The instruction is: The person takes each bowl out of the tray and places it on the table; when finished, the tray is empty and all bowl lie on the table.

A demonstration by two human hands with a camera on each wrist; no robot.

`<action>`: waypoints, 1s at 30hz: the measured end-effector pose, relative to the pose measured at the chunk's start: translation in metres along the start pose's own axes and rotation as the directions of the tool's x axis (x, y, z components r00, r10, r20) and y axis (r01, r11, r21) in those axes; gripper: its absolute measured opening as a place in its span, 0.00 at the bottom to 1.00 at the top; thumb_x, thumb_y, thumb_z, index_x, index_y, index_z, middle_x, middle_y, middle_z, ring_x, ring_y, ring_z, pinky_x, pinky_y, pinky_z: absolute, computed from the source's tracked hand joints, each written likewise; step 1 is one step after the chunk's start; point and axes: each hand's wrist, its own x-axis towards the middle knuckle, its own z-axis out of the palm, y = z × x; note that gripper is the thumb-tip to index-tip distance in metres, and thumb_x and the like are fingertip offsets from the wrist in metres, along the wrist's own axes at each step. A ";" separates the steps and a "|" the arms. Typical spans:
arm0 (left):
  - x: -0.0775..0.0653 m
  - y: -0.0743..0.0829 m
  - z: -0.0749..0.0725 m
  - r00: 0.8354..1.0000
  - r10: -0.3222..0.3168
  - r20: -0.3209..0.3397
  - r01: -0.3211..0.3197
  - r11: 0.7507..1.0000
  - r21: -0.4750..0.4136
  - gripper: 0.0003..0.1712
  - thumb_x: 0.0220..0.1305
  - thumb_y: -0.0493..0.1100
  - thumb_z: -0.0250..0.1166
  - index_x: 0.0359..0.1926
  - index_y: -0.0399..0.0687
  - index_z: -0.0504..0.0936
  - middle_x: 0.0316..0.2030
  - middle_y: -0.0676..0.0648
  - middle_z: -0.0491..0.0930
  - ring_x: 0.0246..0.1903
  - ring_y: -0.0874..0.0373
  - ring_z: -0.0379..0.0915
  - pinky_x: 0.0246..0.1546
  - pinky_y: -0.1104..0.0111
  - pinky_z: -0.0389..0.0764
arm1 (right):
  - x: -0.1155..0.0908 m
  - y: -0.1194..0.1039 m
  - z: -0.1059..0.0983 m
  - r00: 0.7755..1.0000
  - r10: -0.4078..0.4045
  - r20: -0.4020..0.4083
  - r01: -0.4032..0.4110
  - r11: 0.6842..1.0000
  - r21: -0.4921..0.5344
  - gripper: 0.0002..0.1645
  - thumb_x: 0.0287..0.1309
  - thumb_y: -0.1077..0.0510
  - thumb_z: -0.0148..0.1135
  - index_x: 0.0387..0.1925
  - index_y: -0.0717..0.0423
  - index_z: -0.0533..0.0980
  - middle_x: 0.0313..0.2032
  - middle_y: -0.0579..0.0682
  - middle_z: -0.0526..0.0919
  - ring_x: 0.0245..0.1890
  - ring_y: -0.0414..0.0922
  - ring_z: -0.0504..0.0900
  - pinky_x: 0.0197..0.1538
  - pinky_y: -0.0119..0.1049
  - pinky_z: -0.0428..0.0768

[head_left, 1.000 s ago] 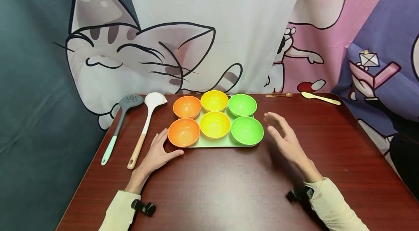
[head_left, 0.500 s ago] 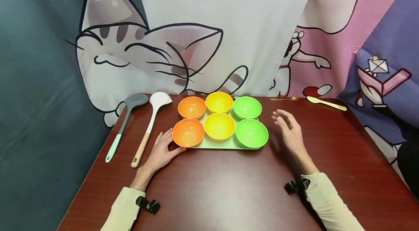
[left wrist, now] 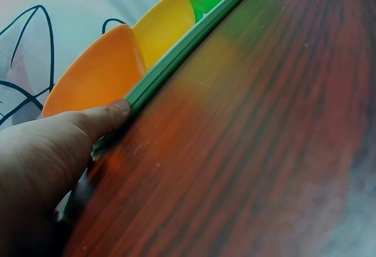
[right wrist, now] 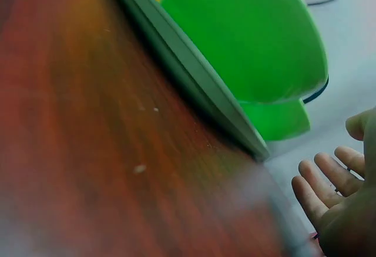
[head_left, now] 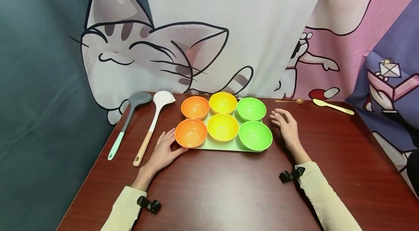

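Note:
A pale green tray (head_left: 226, 147) carries two orange bowls, two yellow bowls and two green bowls in paired columns. My left hand (head_left: 163, 152) grips the tray's front left corner, its thumb along the front edge beside the near orange bowl (head_left: 191, 133). In the left wrist view the thumb (left wrist: 108, 116) lies against the tray's end; the other fingers are hidden there. To the right of the green bowls, my right hand (head_left: 288, 129) holds nothing, its fingers loosely bent. The right wrist view shows a gap between that hand (right wrist: 346, 204) and the near green bowl (right wrist: 252, 34).
At the left of the brown table (head_left: 209, 194) lie a grey slotted turner (head_left: 127, 120) and a white ladle (head_left: 152, 122) with a wooden handle. A small gold spoon (head_left: 292, 101) and a pale yellow knife (head_left: 333, 106) lie at the back right. A printed curtain hangs behind.
My left hand has closed in on the tray's corner. My right hand has come nearer the tray's right side. The whole head view has shifted slightly; the bowls stay in place.

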 end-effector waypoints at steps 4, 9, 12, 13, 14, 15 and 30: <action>-0.001 0.000 -0.001 1.000 -0.006 0.002 0.006 1.000 0.002 0.43 0.57 0.59 0.72 0.70 0.47 0.72 0.69 0.44 0.71 0.74 0.44 0.55 0.75 0.40 0.45 | 0.011 0.007 0.006 0.999 0.050 -0.020 -0.049 0.998 0.032 0.22 0.72 0.58 0.56 0.58 0.71 0.70 0.46 0.49 0.85 0.43 0.40 0.87 0.49 0.32 0.85; 0.001 0.000 -0.003 1.000 0.000 0.001 0.000 1.000 -0.003 0.43 0.58 0.59 0.73 0.69 0.46 0.72 0.69 0.43 0.71 0.75 0.44 0.55 0.75 0.40 0.44 | 0.024 0.012 0.016 0.998 0.063 -0.025 -0.063 0.998 -0.006 0.27 0.71 0.56 0.58 0.60 0.75 0.68 0.45 0.48 0.83 0.41 0.36 0.86 0.48 0.31 0.85; 0.002 0.000 -0.002 1.000 0.007 0.003 -0.007 1.000 -0.002 0.43 0.57 0.59 0.73 0.69 0.46 0.72 0.69 0.43 0.71 0.75 0.43 0.55 0.75 0.40 0.44 | 0.029 0.013 0.019 0.997 0.066 -0.034 -0.066 0.998 -0.004 0.26 0.70 0.57 0.59 0.59 0.74 0.70 0.42 0.43 0.83 0.38 0.33 0.86 0.46 0.30 0.85; 0.002 0.000 -0.001 1.000 0.009 0.002 -0.009 1.000 0.000 0.43 0.57 0.59 0.73 0.69 0.46 0.72 0.69 0.43 0.71 0.74 0.43 0.55 0.75 0.40 0.44 | 0.030 0.014 0.019 0.997 0.068 -0.033 -0.068 0.998 -0.003 0.26 0.69 0.57 0.60 0.58 0.73 0.70 0.42 0.42 0.83 0.38 0.32 0.86 0.45 0.30 0.85; 0.002 0.000 -0.001 1.000 0.010 0.000 -0.010 1.000 0.000 0.43 0.57 0.58 0.73 0.69 0.46 0.72 0.69 0.43 0.71 0.74 0.43 0.55 0.75 0.40 0.44 | 0.031 0.015 0.020 0.997 0.071 -0.032 -0.071 0.997 0.001 0.25 0.69 0.57 0.60 0.58 0.73 0.70 0.41 0.42 0.84 0.37 0.33 0.86 0.44 0.30 0.86; 0.002 0.000 0.000 1.000 0.009 0.002 -0.009 1.000 0.001 0.43 0.57 0.58 0.73 0.69 0.46 0.72 0.69 0.44 0.71 0.74 0.44 0.55 0.75 0.40 0.44 | 0.032 0.016 0.020 0.997 0.076 -0.030 -0.076 0.997 0.003 0.25 0.69 0.57 0.60 0.58 0.72 0.71 0.40 0.41 0.84 0.37 0.33 0.86 0.44 0.30 0.86; 0.001 -0.001 0.002 1.000 -0.013 0.018 0.013 1.000 0.013 0.43 0.58 0.61 0.71 0.70 0.49 0.71 0.69 0.46 0.70 0.75 0.46 0.54 0.75 0.41 0.44 | 0.038 0.018 0.025 0.999 0.010 -0.035 -0.014 0.993 -0.114 0.24 0.66 0.55 0.64 0.53 0.72 0.78 0.34 0.38 0.85 0.28 0.33 0.86 0.35 0.27 0.85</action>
